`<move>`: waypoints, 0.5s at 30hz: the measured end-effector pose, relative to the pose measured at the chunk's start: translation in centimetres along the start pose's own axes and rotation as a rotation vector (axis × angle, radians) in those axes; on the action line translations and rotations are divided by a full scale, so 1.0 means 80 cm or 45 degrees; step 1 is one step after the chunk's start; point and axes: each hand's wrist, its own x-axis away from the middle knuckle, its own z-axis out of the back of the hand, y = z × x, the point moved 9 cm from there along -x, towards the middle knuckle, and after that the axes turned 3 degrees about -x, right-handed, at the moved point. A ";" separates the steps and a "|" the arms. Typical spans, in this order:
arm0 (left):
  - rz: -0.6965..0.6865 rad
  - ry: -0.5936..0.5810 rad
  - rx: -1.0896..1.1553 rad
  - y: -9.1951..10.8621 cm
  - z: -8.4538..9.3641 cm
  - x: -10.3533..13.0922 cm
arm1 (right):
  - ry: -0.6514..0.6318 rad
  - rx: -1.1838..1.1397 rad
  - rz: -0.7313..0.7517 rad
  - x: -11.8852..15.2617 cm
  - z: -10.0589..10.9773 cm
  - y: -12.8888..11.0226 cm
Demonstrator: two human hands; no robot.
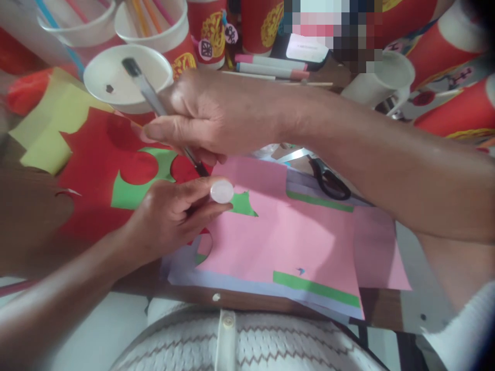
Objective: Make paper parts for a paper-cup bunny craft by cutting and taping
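Observation:
My left hand (174,214) is closed, pinching a small whitish disc (221,191) between thumb and fingers; whether it is a flat piece or the end of something longer is hidden. Above it, my right hand (197,116) grips a slim pen (149,95) with a clear grey barrel and dark ends. The pen slants down, its lower end close behind the left fingers; whether they touch I cannot tell. Beneath both hands lie pink paper (266,237), red paper (88,165) with rounded cutouts and green paper (133,190). A green scrap (243,204) rests on the pink sheet.
Black-handled scissors (328,180) lie beneath my right forearm. A white-rimmed paper cup (127,103) stands behind my right hand, near other red cups (255,31). Markers (270,67), a white mug (381,77) and yellow paper (42,123) are around. The table edge (247,304) is near my body.

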 end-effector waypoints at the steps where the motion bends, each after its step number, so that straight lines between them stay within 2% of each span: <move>1: -0.004 0.006 0.006 0.000 0.000 0.000 | 0.047 -0.064 -0.016 0.005 0.006 0.003; 4: -0.037 0.055 0.023 0.001 0.004 0.004 | 0.357 -0.293 -0.061 0.033 0.035 0.011; 5: -0.049 0.098 0.026 0.002 0.009 0.006 | 0.596 -0.367 -0.014 0.051 0.053 0.010; 7: -0.026 0.217 0.055 0.000 0.023 0.012 | 0.869 -0.462 0.078 0.088 0.067 0.001; 8: 0.009 0.299 0.085 -0.004 0.033 0.016 | 0.964 -0.518 -0.021 0.107 0.066 0.007; 10: 0.122 0.457 0.151 -0.015 0.050 0.025 | 1.029 -0.582 -0.160 0.137 0.053 0.011; 11: 0.157 0.526 0.176 -0.019 0.057 0.030 | 1.008 -0.569 -0.263 0.149 0.041 0.015; 12: 0.171 0.577 0.185 -0.021 0.063 0.033 | 0.913 -0.544 -0.375 0.156 0.025 0.018; 13: 0.170 0.606 0.178 -0.021 0.066 0.034 | 0.970 -0.453 -0.396 0.170 0.021 0.015; 15: 0.085 0.568 0.182 -0.012 0.064 0.030 | 1.018 -0.375 -0.395 0.188 0.008 0.011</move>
